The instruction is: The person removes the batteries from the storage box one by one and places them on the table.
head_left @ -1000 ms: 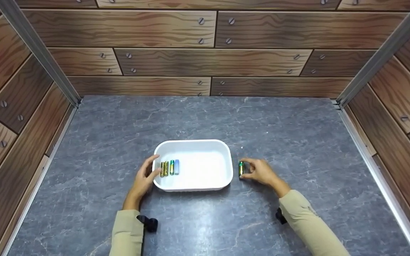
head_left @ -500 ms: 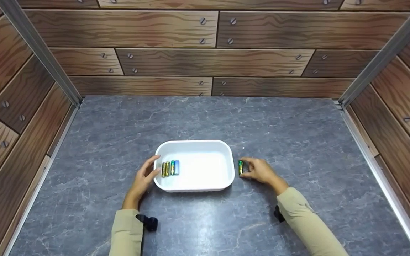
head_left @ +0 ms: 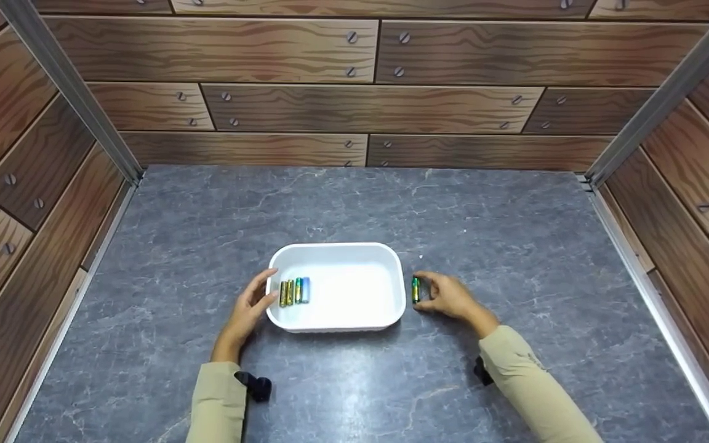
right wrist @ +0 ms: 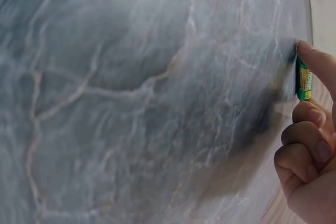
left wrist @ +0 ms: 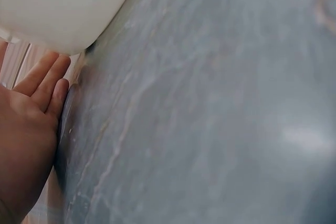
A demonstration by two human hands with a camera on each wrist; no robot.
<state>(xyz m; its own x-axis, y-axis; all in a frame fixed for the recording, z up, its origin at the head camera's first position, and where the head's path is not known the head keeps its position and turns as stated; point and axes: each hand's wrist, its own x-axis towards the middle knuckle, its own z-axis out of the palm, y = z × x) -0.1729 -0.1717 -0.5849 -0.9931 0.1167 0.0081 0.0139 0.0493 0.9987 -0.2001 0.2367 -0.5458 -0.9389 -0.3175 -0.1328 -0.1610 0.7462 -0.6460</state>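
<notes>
In the head view a white tray (head_left: 354, 311) with rounded corners stands on the grey tabletop. Several batteries (head_left: 290, 292) lie side by side at its left end: gold ones, a green-and-gold one and a pale blue one. My left hand (head_left: 246, 312) holds the tray's left end, thumb and index finger over the rim; in the left wrist view its other fingers (left wrist: 44, 80) lie under the outer wall. Just right of the tray, my right hand (head_left: 450, 296) pinches a green battery (head_left: 416, 290) by its two ends between thumb and index finger. The right wrist view shows the battery's printed label (right wrist: 304, 82).
Wood-patterned walls (head_left: 367, 107) close off the back and both sides, with metal posts (head_left: 656, 92) at the corners. A tiny white speck (head_left: 421, 256) lies on the marbled tabletop (head_left: 354, 203) beyond the right hand.
The head view has shifted slightly. The green battery in my right hand sits a touch closer to the tray's right rim; my left hand stays at the tray's left end.
</notes>
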